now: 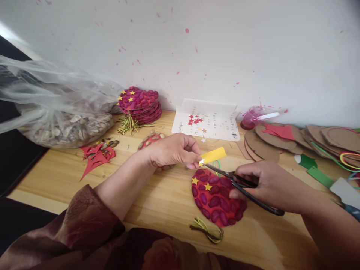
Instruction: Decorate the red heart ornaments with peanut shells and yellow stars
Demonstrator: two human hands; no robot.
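Observation:
My left hand (173, 150) pinches a small yellow paper strip (213, 155) between thumb and fingers above the wooden table (70, 176). In my right hand (263, 179) is a pair of black scissors (247, 187); its blade tips touch the strip's lower left corner. Directly below lies a red disc covered with dark pink seeds (218, 198), with two yellow stars stuck near its upper left. A small tassel of green and brown strands (209, 230) lies in front of the disc.
A clear plastic bag of pale seeds (62, 120) sits at the left, with red paper scraps (95, 155) beside it. A stack of finished seed discs (140, 105) leans by the wall, next to a sheet with star stickers (206, 120). Cardboard circles (267, 142) and coloured strips lie at the right.

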